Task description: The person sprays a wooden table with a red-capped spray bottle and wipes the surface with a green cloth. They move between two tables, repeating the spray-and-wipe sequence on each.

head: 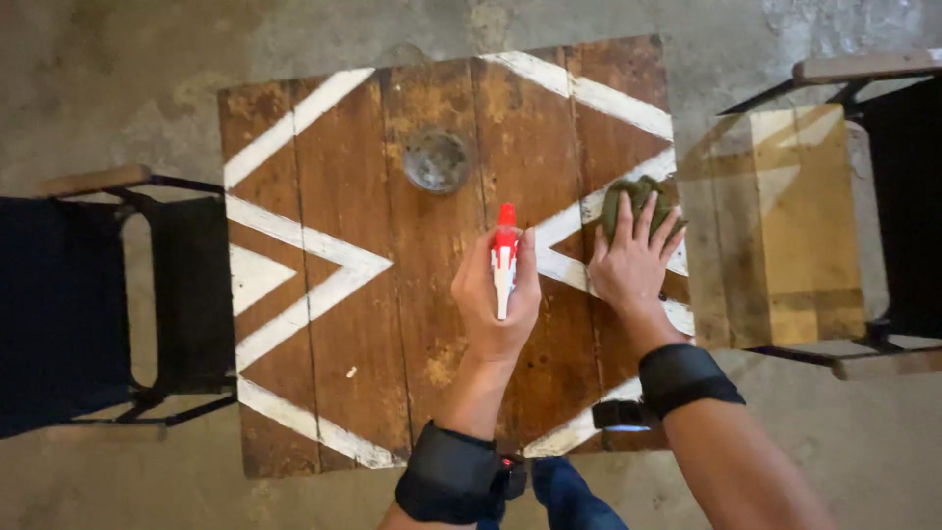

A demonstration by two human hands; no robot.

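While left hand [496,294] fingers wrap a spray bottle [504,257] upright, right hand [633,260] fingers splayed flat on green cloth [636,199].

A single head-worn camera looked almost straight down from above the person, near enough that the square brown wooden desk [334,294] with white painted zigzag stripes filled the middle of the frame. Both forearms entered from the bottom edge, so the view faced away from the person's body toward the top of the frame. A dark folding chair [88,294] sat at the left edge, a yellowish wooden box [785,226] at the right, and bare concrete floor [118,79] ringed the rest.
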